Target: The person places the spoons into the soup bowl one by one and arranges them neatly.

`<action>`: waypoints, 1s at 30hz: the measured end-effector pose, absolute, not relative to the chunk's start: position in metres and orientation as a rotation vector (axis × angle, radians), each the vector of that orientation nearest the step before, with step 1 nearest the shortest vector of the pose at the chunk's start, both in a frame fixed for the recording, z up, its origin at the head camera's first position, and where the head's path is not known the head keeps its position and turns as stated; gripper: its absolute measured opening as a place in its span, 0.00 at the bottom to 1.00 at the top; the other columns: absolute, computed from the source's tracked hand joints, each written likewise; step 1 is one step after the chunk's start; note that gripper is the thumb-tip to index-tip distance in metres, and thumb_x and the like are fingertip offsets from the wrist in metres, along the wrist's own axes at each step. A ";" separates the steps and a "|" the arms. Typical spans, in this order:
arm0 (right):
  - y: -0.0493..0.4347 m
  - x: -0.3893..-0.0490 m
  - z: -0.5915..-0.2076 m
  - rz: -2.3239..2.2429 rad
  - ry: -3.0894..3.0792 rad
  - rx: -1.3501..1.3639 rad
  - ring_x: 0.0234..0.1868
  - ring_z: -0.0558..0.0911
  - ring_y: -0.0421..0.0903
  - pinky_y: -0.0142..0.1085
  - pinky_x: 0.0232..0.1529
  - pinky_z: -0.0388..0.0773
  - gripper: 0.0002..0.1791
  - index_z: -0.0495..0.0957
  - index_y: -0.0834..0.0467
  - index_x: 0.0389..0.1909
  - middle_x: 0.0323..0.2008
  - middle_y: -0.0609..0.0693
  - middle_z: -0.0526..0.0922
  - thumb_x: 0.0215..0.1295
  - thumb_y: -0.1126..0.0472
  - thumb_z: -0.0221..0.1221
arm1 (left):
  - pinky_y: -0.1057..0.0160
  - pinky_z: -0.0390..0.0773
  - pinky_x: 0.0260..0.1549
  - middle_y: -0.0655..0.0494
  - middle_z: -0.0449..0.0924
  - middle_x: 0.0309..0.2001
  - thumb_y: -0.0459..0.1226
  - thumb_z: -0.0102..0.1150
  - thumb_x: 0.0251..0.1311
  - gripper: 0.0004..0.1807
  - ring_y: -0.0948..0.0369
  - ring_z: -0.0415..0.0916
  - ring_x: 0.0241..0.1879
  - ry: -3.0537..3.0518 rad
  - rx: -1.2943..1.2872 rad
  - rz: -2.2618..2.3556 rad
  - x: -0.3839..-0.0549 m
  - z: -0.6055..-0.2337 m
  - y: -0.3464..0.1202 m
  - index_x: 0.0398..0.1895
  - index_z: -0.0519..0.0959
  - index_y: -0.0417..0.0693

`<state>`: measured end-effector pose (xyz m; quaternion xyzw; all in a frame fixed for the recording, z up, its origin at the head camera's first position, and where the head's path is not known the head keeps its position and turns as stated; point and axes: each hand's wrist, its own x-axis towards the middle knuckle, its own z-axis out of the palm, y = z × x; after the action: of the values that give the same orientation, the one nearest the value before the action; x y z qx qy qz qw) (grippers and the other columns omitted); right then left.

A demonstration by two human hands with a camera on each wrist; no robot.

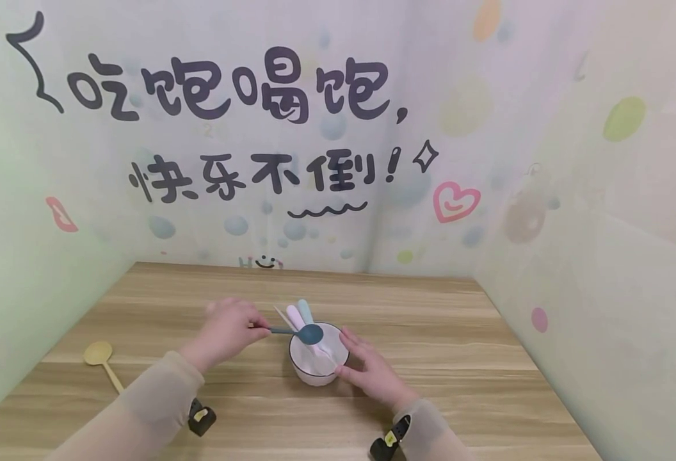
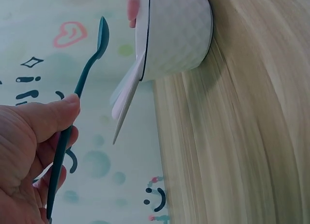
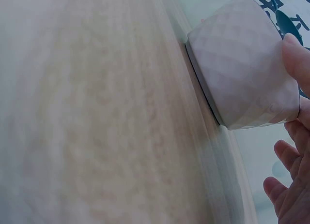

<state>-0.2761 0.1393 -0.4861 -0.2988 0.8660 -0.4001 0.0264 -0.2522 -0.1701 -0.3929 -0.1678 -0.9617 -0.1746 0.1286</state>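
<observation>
My left hand pinches the handle of a dark teal spoon between thumb and fingers, its bowl end over a white bowl. In the left wrist view the teal spoon stands apart from the bowl's rim. The bowl has a dark rim line and a faceted outer wall. A pink-handled utensil, a pale green handle and a thin pale handle lean out over its far left rim. My right hand holds the bowl's right side, thumb and fingers at the rim.
A yellow spoon lies on the wooden table at the left, its handle end hidden behind the left sleeve. A printed curtain-like wall stands along the table's back edge, with pale walls at both sides.
</observation>
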 end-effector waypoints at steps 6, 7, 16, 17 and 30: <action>0.140 -0.276 -0.486 -1.240 2.678 -0.920 0.73 0.51 0.60 0.59 0.67 0.48 0.39 0.59 0.60 0.71 0.74 0.54 0.54 0.64 0.50 0.61 | 0.48 0.56 0.45 0.73 0.77 0.29 0.45 0.69 0.53 0.02 0.57 0.69 0.41 -2.813 -0.532 -0.505 -0.257 -0.395 -0.161 0.26 0.85 0.63; 0.140 -0.277 -0.486 -1.236 2.681 -0.923 0.73 0.51 0.60 0.59 0.67 0.48 0.39 0.59 0.60 0.71 0.74 0.54 0.54 0.64 0.49 0.61 | 0.47 0.55 0.45 0.73 0.77 0.30 0.45 0.69 0.52 0.02 0.57 0.69 0.42 -2.814 -0.537 -0.509 -0.258 -0.396 -0.160 0.26 0.85 0.63; 0.140 -0.277 -0.488 -1.231 2.687 -0.924 0.73 0.51 0.60 0.59 0.67 0.48 0.39 0.59 0.59 0.72 0.74 0.53 0.54 0.64 0.49 0.61 | 0.49 0.55 0.43 0.74 0.77 0.31 0.44 0.71 0.51 0.02 0.59 0.67 0.41 -2.801 -0.583 -0.493 -0.262 -0.399 -0.150 0.25 0.85 0.63; 0.140 -0.277 -0.488 -1.230 2.687 -0.923 0.73 0.51 0.60 0.59 0.67 0.48 0.39 0.59 0.58 0.72 0.74 0.53 0.54 0.64 0.48 0.61 | 0.49 0.55 0.43 0.75 0.77 0.31 0.44 0.71 0.50 0.02 0.59 0.67 0.41 -2.797 -0.589 -0.496 -0.262 -0.399 -0.149 0.24 0.85 0.64; 0.141 -0.277 -0.489 -1.230 2.676 -0.925 0.73 0.51 0.59 0.58 0.67 0.48 0.41 0.58 0.57 0.72 0.74 0.51 0.53 0.64 0.43 0.60 | 0.49 0.55 0.45 0.74 0.76 0.30 0.44 0.72 0.48 0.04 0.61 0.64 0.39 -2.772 -0.629 -0.481 -0.264 -0.404 -0.145 0.23 0.85 0.65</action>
<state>-0.2774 0.1407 -0.4892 -0.2994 0.8666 -0.3983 0.0273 -0.2640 -0.1450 -0.4043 -0.2165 -0.9535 -0.1655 0.1288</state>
